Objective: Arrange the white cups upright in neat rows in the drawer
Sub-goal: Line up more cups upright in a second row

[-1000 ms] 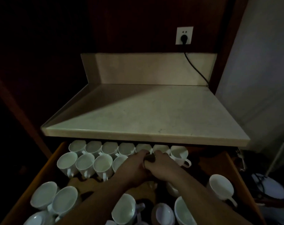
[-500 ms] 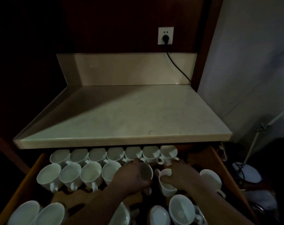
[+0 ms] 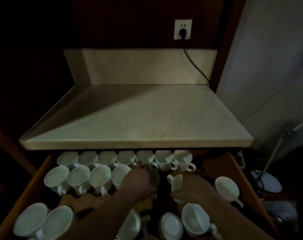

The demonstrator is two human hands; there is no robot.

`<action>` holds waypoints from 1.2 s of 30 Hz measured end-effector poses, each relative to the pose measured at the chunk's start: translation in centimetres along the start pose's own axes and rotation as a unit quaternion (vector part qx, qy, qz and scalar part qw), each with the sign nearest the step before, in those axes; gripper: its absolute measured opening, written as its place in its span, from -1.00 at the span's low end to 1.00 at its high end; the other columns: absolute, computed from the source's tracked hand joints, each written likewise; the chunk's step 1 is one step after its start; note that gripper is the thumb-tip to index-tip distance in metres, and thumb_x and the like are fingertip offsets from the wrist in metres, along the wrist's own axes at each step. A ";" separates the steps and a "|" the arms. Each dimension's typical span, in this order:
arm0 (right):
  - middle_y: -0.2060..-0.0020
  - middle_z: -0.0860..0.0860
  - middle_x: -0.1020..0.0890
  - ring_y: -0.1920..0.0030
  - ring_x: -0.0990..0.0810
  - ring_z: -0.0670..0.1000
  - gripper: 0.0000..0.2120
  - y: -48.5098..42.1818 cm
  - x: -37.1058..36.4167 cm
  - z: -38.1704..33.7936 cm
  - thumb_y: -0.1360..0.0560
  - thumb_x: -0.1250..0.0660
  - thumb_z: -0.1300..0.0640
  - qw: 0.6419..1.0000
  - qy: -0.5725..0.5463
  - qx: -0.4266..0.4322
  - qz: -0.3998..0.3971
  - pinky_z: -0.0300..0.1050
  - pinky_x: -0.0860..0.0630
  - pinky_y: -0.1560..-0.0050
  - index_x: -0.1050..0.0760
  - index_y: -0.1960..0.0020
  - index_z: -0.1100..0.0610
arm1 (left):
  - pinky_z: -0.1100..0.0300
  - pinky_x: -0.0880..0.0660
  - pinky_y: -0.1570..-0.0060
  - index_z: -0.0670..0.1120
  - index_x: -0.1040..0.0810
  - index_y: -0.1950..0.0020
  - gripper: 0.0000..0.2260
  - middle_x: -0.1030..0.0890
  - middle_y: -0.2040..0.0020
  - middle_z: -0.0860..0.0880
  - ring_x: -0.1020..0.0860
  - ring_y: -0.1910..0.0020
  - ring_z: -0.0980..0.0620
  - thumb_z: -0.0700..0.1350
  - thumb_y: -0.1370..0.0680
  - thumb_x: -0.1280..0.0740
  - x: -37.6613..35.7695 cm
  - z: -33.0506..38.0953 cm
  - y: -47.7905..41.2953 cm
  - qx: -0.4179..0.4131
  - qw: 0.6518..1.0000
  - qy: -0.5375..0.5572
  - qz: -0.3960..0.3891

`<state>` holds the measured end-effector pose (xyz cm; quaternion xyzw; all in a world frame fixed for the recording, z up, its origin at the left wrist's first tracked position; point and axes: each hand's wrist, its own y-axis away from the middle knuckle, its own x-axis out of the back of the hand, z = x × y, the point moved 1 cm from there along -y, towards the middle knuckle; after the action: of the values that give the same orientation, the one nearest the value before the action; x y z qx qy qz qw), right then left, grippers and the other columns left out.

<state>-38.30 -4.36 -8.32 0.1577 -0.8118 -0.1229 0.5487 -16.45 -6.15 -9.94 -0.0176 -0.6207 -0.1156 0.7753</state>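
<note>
1. The left hand (image 3: 139, 183) is curled round the left cup (image 3: 155, 177) at the right end of the second row (image 3: 88, 178). The right hand (image 3: 195, 187) grips the right cup (image 3: 176, 183) just beside it.
2. The far row (image 3: 126, 157) stands upright, and loose cups (image 3: 195, 220) sit scattered nearer in the drawer (image 3: 29, 189).
3. I'd worry the held cups clink together, or a handle catches a neighbour, because the gap is tight and the light dim.
</note>
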 end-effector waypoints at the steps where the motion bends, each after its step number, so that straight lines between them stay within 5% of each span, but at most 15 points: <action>1: 0.05 -0.08 -0.63 0.07 -0.62 -0.11 -0.43 0.0 0.0 0.0 -0.23 -0.44 -0.29 1.000 0.010 0.004 0.007 -0.08 -0.64 0.07 -0.50 -0.11 0.00 | 0.01 -0.54 -0.08 -0.03 -0.42 -0.29 -0.37 -0.43 -0.19 -0.09 -0.50 -0.21 -0.16 0.31 -0.35 -0.30 0.5 0.2 0.3 0.002 1.000 -0.002 0.004; 4: -0.15 -0.01 -0.57 -0.08 -0.61 -0.01 -0.41 -0.1 0.4 -0.7 -0.32 -0.49 -0.11 0.997 0.061 0.038 -0.014 -0.13 -0.57 0.07 -0.45 -0.28 0.05 | 0.01 -0.51 -0.18 -0.08 -0.34 -0.42 -0.34 -0.37 -0.33 -0.16 -0.40 -0.32 -0.16 0.25 -0.44 -0.35 0.8 0.3 1.0 -0.010 0.999 -0.030 0.022; 7: -0.38 0.07 -0.39 -0.31 -0.50 0.12 -0.23 -0.5 0.9 -1.4 -0.37 -0.54 -0.08 0.987 0.109 0.119 -0.021 -0.03 -0.55 -0.16 -0.31 -0.49 -0.02 | 0.00 -0.48 -0.24 -0.07 -0.25 -0.49 -0.30 -0.32 -0.42 -0.16 -0.34 -0.38 -0.17 0.27 -0.47 -0.30 0.3 0.0 1.6 -0.015 0.999 -0.038 0.034; 14: -0.61 0.00 -0.19 -0.56 -0.24 0.12 -0.14 -1.4 1.1 -1.8 -0.46 -0.49 -0.13 0.970 0.102 0.221 -0.029 0.03 -0.29 -0.50 -0.11 -0.64 -0.15 | 0.02 -0.46 -0.12 -0.03 -0.56 -0.21 -0.58 -0.57 -0.11 -0.05 -0.51 -0.09 -0.11 0.15 -0.45 -0.23 0.4 -0.7 2.7 -0.156 0.978 -0.112 0.081; 19: -0.35 0.00 -0.47 -0.32 -0.51 0.03 0.03 -0.9 -0.8 -0.9 -0.18 -0.46 -0.41 1.000 -0.021 0.012 0.014 -0.06 -0.53 -0.19 -0.27 -0.51 0.01 | 0.05 -0.44 -0.15 0.02 -0.61 -0.13 -0.78 -0.66 -0.08 -0.03 -0.57 -0.12 -0.08 -0.02 -0.53 -0.28 0.7 -1.6 3.0 -0.207 0.974 -0.091 0.014; 24: 0.09 -0.12 -0.61 0.10 -0.61 -0.13 -0.37 -1.2 -2.9 -1.4 -0.24 -0.42 -0.30 0.995 -0.087 -0.015 0.040 -0.11 -0.64 0.09 -0.51 -0.17 0.06 | 0.05 -0.49 -0.09 0.02 -0.59 -0.21 -0.76 -0.66 -0.13 -0.05 -0.58 -0.14 -0.10 -0.07 -0.58 -0.24 1.2 -1.7 3.2 -0.197 0.975 -0.106 -0.007; 28: -0.04 0.00 -0.66 0.12 -0.63 -0.09 -0.29 -1.4 -2.0 -2.0 -0.34 -0.52 -0.09 0.993 -0.113 -0.014 0.024 -0.22 -0.52 0.28 -0.37 -0.39 0.12 | 0.16 -0.43 0.02 0.03 -0.63 -0.14 -0.81 -0.68 -0.08 -0.03 -0.60 -0.10 -0.06 -0.03 -0.59 -0.28 1.6 -1.7 3.2 -0.194 0.976 -0.094 -0.001; 32: 0.17 -0.07 -0.70 0.27 -0.68 -0.13 -0.37 -2.1 -1.8 -2.2 -0.18 -0.43 -0.13 0.991 -0.132 0.006 0.015 -0.07 -0.68 0.30 -0.53 -0.20 0.12 | 0.19 -0.42 0.11 0.06 -0.63 -0.14 -0.81 -0.69 -0.06 -0.01 -0.64 -0.05 -0.03 -0.02 -0.57 -0.29 2.2 -2.5 2.8 -0.194 0.977 -0.089 -0.011; 36: -0.01 -0.07 -0.67 0.11 -0.69 -0.08 -0.26 -2.1 -1.7 -2.7 -0.22 -0.45 -0.14 0.989 -0.147 0.009 0.031 -0.18 -0.59 0.31 -0.41 -0.37 -0.01 | 0.12 -0.49 0.07 0.05 -0.62 -0.15 -0.79 -0.69 -0.06 -0.03 -0.63 -0.04 -0.05 -0.03 -0.55 -0.29 2.2 -2.8 2.6 -0.210 0.974 -0.087 -0.006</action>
<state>-34.98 -5.71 -9.60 0.1178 -0.8890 -0.1204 0.4257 -12.83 -4.45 -8.12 -0.1864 -0.6480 -0.2459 0.6963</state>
